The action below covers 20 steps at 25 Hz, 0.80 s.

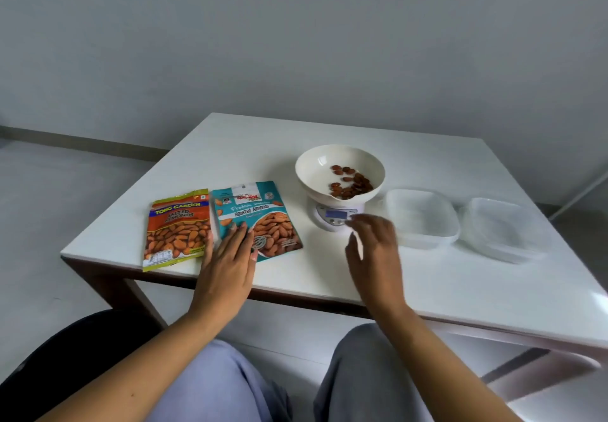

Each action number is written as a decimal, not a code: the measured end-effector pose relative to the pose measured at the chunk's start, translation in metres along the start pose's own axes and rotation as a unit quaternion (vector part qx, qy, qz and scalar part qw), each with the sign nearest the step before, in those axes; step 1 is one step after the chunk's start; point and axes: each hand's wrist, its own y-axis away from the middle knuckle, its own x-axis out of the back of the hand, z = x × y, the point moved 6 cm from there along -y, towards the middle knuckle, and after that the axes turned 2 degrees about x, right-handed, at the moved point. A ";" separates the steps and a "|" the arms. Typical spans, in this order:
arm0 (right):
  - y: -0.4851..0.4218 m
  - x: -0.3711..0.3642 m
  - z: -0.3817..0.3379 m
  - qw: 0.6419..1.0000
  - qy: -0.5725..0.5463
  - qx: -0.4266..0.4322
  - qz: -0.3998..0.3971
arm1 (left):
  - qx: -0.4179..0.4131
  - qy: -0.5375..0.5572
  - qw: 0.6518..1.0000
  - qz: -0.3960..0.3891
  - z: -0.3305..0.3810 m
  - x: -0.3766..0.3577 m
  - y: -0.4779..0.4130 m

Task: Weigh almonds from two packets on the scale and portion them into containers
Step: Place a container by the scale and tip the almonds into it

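- We're sitting at a white table (329, 132), knees tucked under the near edge.
- Our left hand (227, 260) lies flat with fingers spread and loose, palm down across the seam between the two packets; it isn't gripping either one.
- The orange packet (174, 227) lies flat near the table's left corner, touching the teal packet (260, 214) just to its right. Both face up, tops pointing away from us.
- Our right hand (373, 250) hovers in front of the scale (335, 216), fingers open and a bit curled, empty. The fingertips (353, 220) are right at the buttons beside the display; can't tell if they actually touch.
- The cream bowl (339, 165) sits on top of the scale with a small heap of almonds (350, 181) in it, mostly toward the right and near side.
- That right hand covers part of the scale's front, so the readout is too blurry to make out.
- Two clear containers (422, 217) (503, 227) sit side by side to the right of the scale, looking empty, the closer one just beside our right hand.
- Nothing lies between the bowl and the containers.
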 end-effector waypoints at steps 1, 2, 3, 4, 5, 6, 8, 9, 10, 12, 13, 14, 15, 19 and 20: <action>-0.002 0.017 0.013 0.998 0.048 0.000 0.029 | -0.003 -0.001 1.000 -0.002 0.002 0.001 0.000; -0.006 0.026 0.026 0.995 0.091 -0.011 0.032 | -0.003 -0.002 1.000 -0.007 0.001 0.000 0.001; -0.010 0.030 0.041 0.991 0.127 -0.033 0.016 | -0.003 -0.001 1.000 -0.013 0.001 0.000 0.000; -0.014 0.032 0.056 0.986 0.154 -0.061 -0.014 | -0.004 0.000 1.000 -0.021 0.001 0.001 0.000; -0.015 0.030 0.070 0.979 0.171 -0.092 -0.055 | -0.006 -0.001 1.000 -0.026 0.003 0.002 0.000; -0.014 0.027 0.081 0.971 0.183 -0.116 -0.098 | -0.009 -0.001 1.000 -0.028 0.005 0.002 0.000; -0.004 0.023 0.087 0.962 0.209 -0.110 -0.136 | -0.018 0.010 0.999 -0.031 0.011 0.005 0.002; 0.001 0.024 0.082 0.963 0.215 -0.098 -0.131 | -0.025 0.023 0.999 -0.034 0.016 0.005 0.003; 0.006 0.027 0.076 0.966 0.213 -0.087 -0.115 | -0.034 0.038 0.998 -0.035 0.021 0.006 0.005; 0.018 0.034 0.057 0.974 0.205 -0.069 -0.072 | -0.055 0.082 0.995 -0.026 0.033 0.009 0.007; 0.025 0.036 0.047 0.976 0.204 -0.056 -0.056 | -0.064 0.112 0.991 -0.026 0.040 0.012 0.008; 0.031 0.037 0.037 0.978 0.200 -0.040 -0.047 | -0.071 0.144 0.986 -0.033 0.048 0.014 0.008; 0.035 0.038 0.026 0.981 0.190 -0.022 -0.044 | -0.077 0.184 0.979 -0.045 0.056 0.017 0.008; 0.040 0.029 -0.005 0.991 0.101 0.020 -0.085 | -0.075 0.358 0.927 -0.079 0.081 0.034 0.009; 0.038 0.029 -0.009 0.994 0.046 0.024 -0.099 | -0.076 0.369 0.923 -0.072 0.084 0.038 0.008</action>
